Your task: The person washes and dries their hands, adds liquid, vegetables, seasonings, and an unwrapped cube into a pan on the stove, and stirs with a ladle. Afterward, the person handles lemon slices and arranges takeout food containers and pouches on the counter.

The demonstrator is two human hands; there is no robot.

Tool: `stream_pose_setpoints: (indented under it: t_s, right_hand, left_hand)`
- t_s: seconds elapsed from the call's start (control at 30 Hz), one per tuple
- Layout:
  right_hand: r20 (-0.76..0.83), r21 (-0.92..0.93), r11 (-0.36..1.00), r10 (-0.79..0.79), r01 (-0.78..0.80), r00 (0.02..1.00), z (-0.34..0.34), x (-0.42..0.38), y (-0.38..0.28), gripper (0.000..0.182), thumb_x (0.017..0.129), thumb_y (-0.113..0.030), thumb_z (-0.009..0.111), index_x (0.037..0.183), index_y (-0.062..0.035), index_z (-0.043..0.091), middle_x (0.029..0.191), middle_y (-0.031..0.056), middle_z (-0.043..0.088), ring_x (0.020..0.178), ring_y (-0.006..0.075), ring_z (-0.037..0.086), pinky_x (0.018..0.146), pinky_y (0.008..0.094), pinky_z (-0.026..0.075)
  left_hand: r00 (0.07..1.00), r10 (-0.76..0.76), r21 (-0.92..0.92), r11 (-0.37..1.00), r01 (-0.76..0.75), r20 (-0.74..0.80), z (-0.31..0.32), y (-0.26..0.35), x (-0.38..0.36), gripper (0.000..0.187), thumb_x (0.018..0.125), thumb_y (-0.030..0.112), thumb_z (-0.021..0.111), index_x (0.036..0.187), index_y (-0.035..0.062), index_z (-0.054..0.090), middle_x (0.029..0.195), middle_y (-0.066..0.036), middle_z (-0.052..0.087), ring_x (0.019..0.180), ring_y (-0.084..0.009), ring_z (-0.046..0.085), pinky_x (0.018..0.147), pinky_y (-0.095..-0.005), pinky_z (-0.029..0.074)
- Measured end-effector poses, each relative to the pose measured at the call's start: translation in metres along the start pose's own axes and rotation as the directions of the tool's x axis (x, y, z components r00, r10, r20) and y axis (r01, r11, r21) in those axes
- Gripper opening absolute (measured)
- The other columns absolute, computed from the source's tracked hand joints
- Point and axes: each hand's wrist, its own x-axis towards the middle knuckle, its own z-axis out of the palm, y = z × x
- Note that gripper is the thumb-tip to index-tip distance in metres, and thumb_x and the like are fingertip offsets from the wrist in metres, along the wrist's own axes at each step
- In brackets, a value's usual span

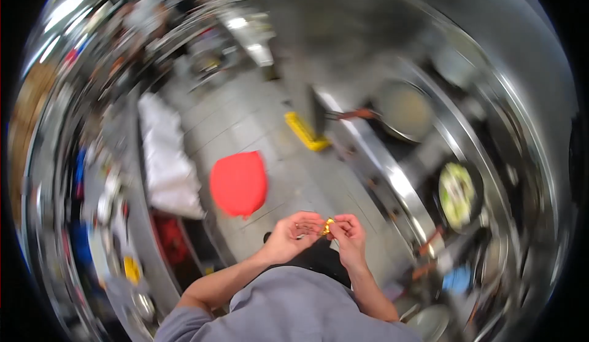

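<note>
In front of my waist, both hands meet at a small shiny gold-coloured piece that looks like crinkled foil. My right hand pinches it between thumb and fingers. From the other side, the fingertips of my left hand close on its edge, with the palm partly turned up. What the foil may contain is too small to tell. Below the hands are my dark trousers and grey shirt.
A red rounded thing, perhaps a stool or bin lid, stands on the tiled floor. To the right, a stove edge carries a pan and a pan of green food. A counter with a white cloth runs along the left.
</note>
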Motion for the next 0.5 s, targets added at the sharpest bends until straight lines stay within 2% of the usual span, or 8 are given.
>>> stream_pose_setpoints:
  t_s: [0.07, 0.1, 0.13, 0.2, 0.23, 0.4, 0.47, 0.5]
  right_hand:
    - [0.134, -0.006, 0.995, 0.102, -0.102, 0.986, 0.035, 0.024, 0.023, 0.014, 0.086, -0.003, 0.062, 0.098, -0.0020, 0.055, 0.079, 0.0069, 0.065, 0.065, 0.0109, 0.059, 0.060, 0.0233, 0.048]
    - [0.234, -0.012, 0.981, 0.192, -0.195, 0.953, 0.057, 0.031, 0.030, 0.011, 0.087, -0.004, 0.062, 0.095, -0.0036, 0.055, 0.080, 0.0075, 0.065, 0.065, 0.0117, 0.060, 0.060, 0.0239, 0.048]
    - [0.327, -0.066, 0.972, 0.236, -0.227, 0.915, 0.081, 0.036, 0.041, 0.011, 0.087, -0.004, 0.062, 0.095, -0.0036, 0.055, 0.080, 0.0075, 0.065, 0.065, 0.0117, 0.060, 0.060, 0.0239, 0.048]
    - [0.398, -0.058, 0.889, 0.437, -0.454, 0.806, 0.123, 0.042, 0.063, 0.010, 0.088, -0.007, 0.062, 0.095, -0.0046, 0.055, 0.081, 0.0076, 0.065, 0.066, 0.0120, 0.061, 0.060, 0.0235, 0.049]
    - [0.470, -0.129, 0.880, 0.460, -0.457, 0.753, 0.144, 0.040, 0.076, 0.008, 0.089, -0.010, 0.062, 0.093, -0.0052, 0.056, 0.082, 0.0073, 0.065, 0.067, 0.0125, 0.062, 0.062, 0.0243, 0.050]
    - [0.657, -0.461, 0.761, 0.639, -0.457, 0.401, 0.238, 0.017, 0.149, 0.009, 0.090, -0.011, 0.061, 0.096, -0.0033, 0.060, 0.087, 0.0078, 0.067, 0.073, 0.0137, 0.063, 0.067, 0.0273, 0.052]
    - [0.686, -0.628, 0.726, 0.687, -0.280, 0.242, 0.273, 0.004, 0.170, 0.015, 0.091, -0.011, 0.059, 0.102, -0.0018, 0.061, 0.095, 0.0093, 0.067, 0.080, 0.0141, 0.063, 0.069, 0.0285, 0.052]
    - [0.687, -0.689, 0.703, 0.711, -0.175, 0.148, 0.282, 0.007, 0.189, 0.020, 0.090, -0.012, 0.060, 0.106, -0.0008, 0.061, 0.097, 0.0100, 0.068, 0.082, 0.0142, 0.063, 0.069, 0.0280, 0.051]
  left_hand:
    - [0.981, 0.150, 0.402, 0.911, -0.091, -0.119, -0.025, 0.021, -0.031, 0.045, 0.081, -0.003, 0.062, 0.125, 0.0012, 0.051, 0.117, -0.010, 0.060, 0.103, -0.0175, 0.058, 0.093, -0.0325, 0.046]
    - [0.967, 0.159, 0.622, 0.783, 0.000, -0.199, -0.032, 0.041, -0.050, 0.049, 0.079, 0.002, 0.068, 0.124, 0.0019, 0.052, 0.119, -0.011, 0.060, 0.106, -0.0245, 0.058, 0.094, -0.0355, 0.046]
    - [0.931, 0.206, 0.614, 0.789, 0.024, -0.301, -0.044, 0.041, -0.068, 0.049, 0.079, 0.002, 0.068, 0.124, 0.0019, 0.052, 0.119, -0.011, 0.060, 0.106, -0.0245, 0.058, 0.094, -0.0355, 0.046]
    - [0.723, 0.552, 0.799, 0.602, -0.002, -0.415, -0.063, 0.028, -0.101, 0.049, 0.077, 0.008, 0.072, 0.122, 0.0025, 0.054, 0.120, -0.013, 0.060, 0.110, -0.0292, 0.056, 0.093, -0.0389, 0.046]
    - [0.675, 0.525, 0.736, 0.676, 0.039, -0.518, -0.072, 0.022, -0.121, 0.040, 0.078, 0.010, 0.072, 0.116, 0.0031, 0.059, 0.118, -0.013, 0.061, 0.106, -0.0279, 0.058, 0.088, -0.0384, 0.048]
    - [0.331, 0.663, 0.736, 0.650, 0.191, -0.671, -0.125, -0.009, -0.223, 0.022, 0.082, 0.007, 0.067, 0.104, 0.0034, 0.065, 0.110, -0.012, 0.065, 0.092, -0.0271, 0.064, 0.077, -0.0337, 0.052]
    - [0.234, 0.576, 0.621, 0.736, 0.269, -0.783, -0.145, -0.022, -0.269, 0.022, 0.082, 0.007, 0.068, 0.103, 0.0036, 0.065, 0.104, -0.012, 0.066, 0.087, -0.0263, 0.066, 0.074, -0.0337, 0.053]
    - [0.128, 0.618, 0.615, 0.695, 0.372, -0.776, -0.159, -0.029, -0.293, 0.018, 0.082, 0.007, 0.068, 0.099, 0.0030, 0.064, 0.097, -0.012, 0.067, 0.081, -0.0264, 0.066, 0.070, -0.0333, 0.054]
